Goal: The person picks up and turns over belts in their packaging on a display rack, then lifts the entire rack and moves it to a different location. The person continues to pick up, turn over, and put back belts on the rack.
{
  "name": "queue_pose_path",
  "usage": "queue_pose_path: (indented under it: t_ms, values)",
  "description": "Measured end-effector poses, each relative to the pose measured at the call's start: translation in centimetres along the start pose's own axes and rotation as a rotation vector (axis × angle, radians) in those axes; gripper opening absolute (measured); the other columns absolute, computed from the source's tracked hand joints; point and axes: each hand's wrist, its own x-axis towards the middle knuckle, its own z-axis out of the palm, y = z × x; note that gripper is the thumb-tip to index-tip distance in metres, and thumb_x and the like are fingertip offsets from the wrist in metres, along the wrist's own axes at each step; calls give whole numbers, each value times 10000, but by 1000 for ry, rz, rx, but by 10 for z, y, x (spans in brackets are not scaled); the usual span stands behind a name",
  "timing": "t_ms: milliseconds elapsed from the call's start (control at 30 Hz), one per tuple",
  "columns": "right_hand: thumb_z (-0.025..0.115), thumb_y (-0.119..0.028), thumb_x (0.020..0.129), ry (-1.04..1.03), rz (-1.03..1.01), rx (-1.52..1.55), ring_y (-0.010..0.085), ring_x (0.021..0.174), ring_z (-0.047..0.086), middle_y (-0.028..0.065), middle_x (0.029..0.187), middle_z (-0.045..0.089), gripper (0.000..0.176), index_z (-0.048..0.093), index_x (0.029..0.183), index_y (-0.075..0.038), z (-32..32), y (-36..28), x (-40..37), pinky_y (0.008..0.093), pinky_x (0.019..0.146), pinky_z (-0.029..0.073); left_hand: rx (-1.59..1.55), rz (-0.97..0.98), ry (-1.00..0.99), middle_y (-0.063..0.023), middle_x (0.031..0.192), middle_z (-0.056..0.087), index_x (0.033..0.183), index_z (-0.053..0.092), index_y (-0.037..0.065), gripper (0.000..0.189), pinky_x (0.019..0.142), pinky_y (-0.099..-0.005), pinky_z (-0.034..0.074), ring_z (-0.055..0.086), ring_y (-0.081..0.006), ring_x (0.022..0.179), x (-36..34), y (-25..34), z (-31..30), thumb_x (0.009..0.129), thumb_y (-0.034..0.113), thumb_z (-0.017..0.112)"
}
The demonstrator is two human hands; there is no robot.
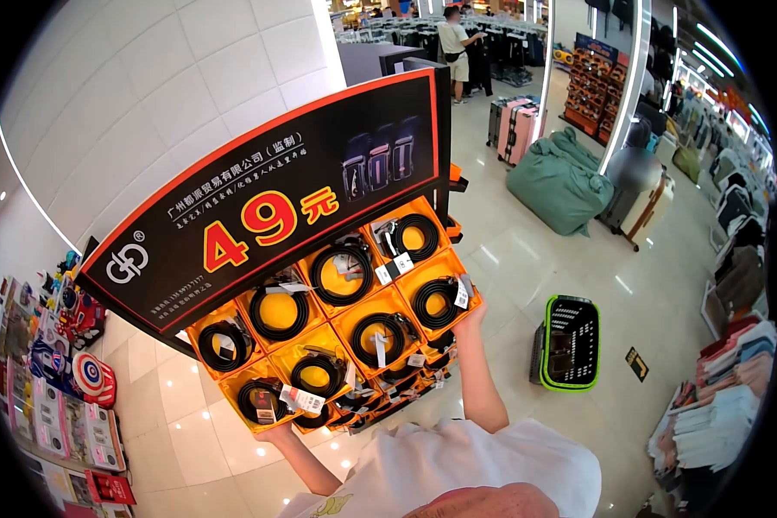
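Note:
A display rack (345, 323) of coiled black belts in orange-lined compartments stands in front of me, tilted in view. One coiled belt (280, 335) sits in each upper compartment, several with white tags. My left hand (274, 432) holds the near left corner of the rack, its fingers mostly hidden beneath the edge. On the right side, my right hand (470, 319) grips the rack's edge beside a tagged belt (415, 304); its fingers are partly hidden. A black sign (272, 203) with a red border and "49元" rises behind the compartments.
A black shopping basket (571, 344) with a green rim stands on the floor to the right. Beyond are a green sack (561, 181) and suitcases (515, 129). Folded clothes (716, 406) line the right side, packaged goods (65, 406) the left. A person (457, 52) stands far back.

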Motion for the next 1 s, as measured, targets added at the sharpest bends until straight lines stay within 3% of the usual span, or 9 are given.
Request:
queue_pose_path:
  t_ms: [200, 300, 433, 667, 767, 867, 967, 1000]
  values:
    - [283, -290, 1055, -10, -37, 16, 349, 1154, 653, 202, 1311, 667, 523, 566, 1352, 33, 2, 2, 1, 453, 1036, 521, -3, -48, 51, -177, 1410, 629, 1428, 590, 53, 640, 1068, -558, 516, 620, -383, 1254, 8, 3, -7, 1029, 453, 290]
    - [289, -289, 1054, -18, -40, 32, 348, 1134, 660, 194, 1292, 667, 510, 565, 1350, 21, 1, 2, 3, 451, 1035, 521, 10, -73, 93, -124, 1413, 642, 1417, 618, 99, 594, 1051, -567, 526, 616, -360, 1273, -2, 2, -1, 1040, 458, 330]
    - [272, -326, 1066, 54, -39, 13, 338, 1160, 643, 184, 1312, 657, 524, 557, 1355, 5, 6, 1, -5, 469, 1047, 506, 3, -30, 80, -140, 1397, 651, 1411, 615, 70, 590, 1045, -550, 537, 636, -365, 1246, 0, 1, -2, 1044, 433, 330]
    - [291, -494, 1082, 10, 36, -43, 320, 1224, 617, 143, 1375, 637, 634, 513, 1454, -31, -6, -3, -11, 465, 1079, 479, 44, -6, -100, -130, 1399, 650, 1428, 596, 75, 553, 1046, -534, 541, 650, -349, 1227, 15, 5, -24, 1060, 417, 366]
    - [320, -534, 1077, 62, 90, -103, 314, 1253, 602, 128, 1409, 617, 659, 500, 1483, -47, -28, -11, -5, 458, 1096, 465, 238, -49, -225, -128, 1421, 631, 1437, 580, 82, 540, 1072, -518, 518, 629, -324, 1264, -3, 16, -30, 1059, 428, 410]
    - [335, -561, 1060, 108, 108, -285, 295, 1287, 584, 96, 1456, 602, 681, 473, 1534, -92, -49, -21, 4, 476, 1113, 440, 312, -191, -261, -128, 1450, 603, 1449, 556, 90, 539, 1085, -499, 502, 611, -318, 1282, 20, 40, -62, 1048, 431, 442]
    - [439, -531, 1039, 160, 76, -538, 263, 1245, 605, 84, 1390, 625, 658, 485, 1492, -56, -70, -41, 21, 488, 1055, 467, 359, -220, -49, -129, 1420, 613, 1393, 568, 92, 515, 1022, -503, 540, 622, -330, 1245, 49, 76, -87, 1038, 445, 444]
    - [474, -527, 1028, 129, 28, -661, 253, 1225, 610, 88, 1363, 632, 647, 516, 1453, -40, -71, -49, 25, 479, 1029, 482, 509, -144, -96, -134, 1386, 618, 1345, 559, 84, 484, 1011, -500, 538, 632, -321, 1212, 58, 86, -93, 1033, 440, 457]
